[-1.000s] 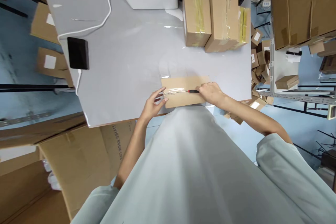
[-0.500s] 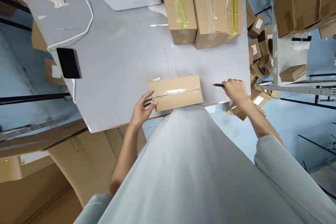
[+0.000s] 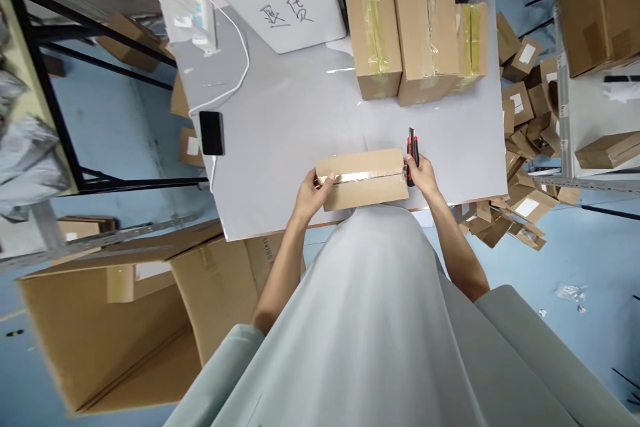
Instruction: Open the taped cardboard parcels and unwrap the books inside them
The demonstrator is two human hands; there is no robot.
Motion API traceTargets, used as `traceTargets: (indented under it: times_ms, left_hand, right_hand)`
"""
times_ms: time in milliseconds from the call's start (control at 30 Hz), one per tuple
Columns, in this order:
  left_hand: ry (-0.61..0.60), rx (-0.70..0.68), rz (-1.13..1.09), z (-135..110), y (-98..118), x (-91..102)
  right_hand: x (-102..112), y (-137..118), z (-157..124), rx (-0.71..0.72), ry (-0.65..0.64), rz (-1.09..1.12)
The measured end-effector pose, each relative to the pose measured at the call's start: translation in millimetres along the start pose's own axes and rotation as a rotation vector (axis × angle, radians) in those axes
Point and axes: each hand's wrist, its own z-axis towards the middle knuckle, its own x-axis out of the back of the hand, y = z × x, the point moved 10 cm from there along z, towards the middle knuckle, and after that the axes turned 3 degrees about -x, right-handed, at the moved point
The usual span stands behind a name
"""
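Observation:
A small, long cardboard box [image 3: 367,193] lies near the front edge of the table, with shiny clear tape along its middle seam. My left hand [image 3: 311,199] grips its left end, thumb on top and fingers curled over the side. At the box's other end, my right hand [image 3: 424,177] is closed around a red and black box cutter [image 3: 412,150], whose tip points away from me. The thumb of that hand is close to the box's right end; whether it touches the box I cannot tell.
Three taped cartons [image 3: 427,40] stand at the back of the table [image 3: 285,127], beside a white foam bin [image 3: 300,20]. A phone [image 3: 212,133] with a white cable lies at the left edge. A large open carton [image 3: 125,340] sits lower left; several boxes [image 3: 525,113] are piled right.
My right hand has come left to the box's right end, turning the box cutter upright. My left thumb has moved onto the box top. The whole view has shifted.

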Motion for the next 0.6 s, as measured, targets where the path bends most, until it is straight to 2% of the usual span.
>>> traceTargets:
  times_ms: [133,233,333,467,600]
  left_hand:
    - [0.128,-0.062,-0.029,-8.7,17.2,21.0]
    - [0.189,-0.106,-0.062,-12.0,12.4,28.5]
    - [0.218,-0.075,-0.086,-13.6,-13.2,21.5]
    - [0.186,-0.009,-0.121,-17.5,-54.4,1.1]
    - [0.152,0.08,-0.168,-9.0,-81.0,-0.6]
  right_hand:
    - [16.6,-25.3,-6.2,0.04,0.083,0.165]
    - [22.5,-35.9,-15.7,0.09,0.088,0.24]
    - [12.1,-24.7,-25.9,0.067,0.034,0.264]
    - [-11.0,14.4,-37.7,-0.044,-0.058,0.277]
    - [-9.7,37.4,-29.8,-0.101,-0.016,0.28]
